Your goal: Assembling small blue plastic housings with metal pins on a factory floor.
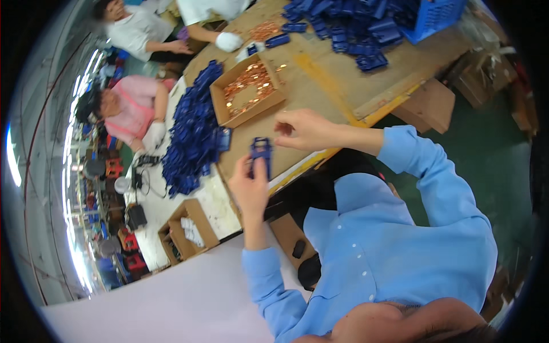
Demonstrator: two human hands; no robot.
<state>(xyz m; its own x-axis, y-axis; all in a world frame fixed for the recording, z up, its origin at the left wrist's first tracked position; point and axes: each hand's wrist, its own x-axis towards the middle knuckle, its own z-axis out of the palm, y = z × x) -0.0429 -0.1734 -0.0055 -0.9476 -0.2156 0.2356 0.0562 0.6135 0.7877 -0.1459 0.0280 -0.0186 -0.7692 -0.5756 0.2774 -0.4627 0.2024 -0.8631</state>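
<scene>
My left hand point(250, 186) grips a dark blue plastic housing point(261, 150), thumb on top, held over the table's near edge. The housing has an open frame at its far end. Just to its right, my right hand point(302, 130) is apart from it, with the fingers curled in toward the thumb. Anything between those fingertips is too small to make out. Beyond my hands stands a cardboard box point(251, 117) holding many small copper-coloured metal pieces point(251, 86). A heap of similar blue housings point(194, 126) lies to the left of the box.
More blue housings point(343, 26) spill beside a blue crate point(437, 20) at the far right. Loose copper pieces point(264, 30) lie at the far side near a co-worker's gloved hand point(229, 42). Another co-worker point(134, 106) sits left. An open carton point(189, 228) stands near left.
</scene>
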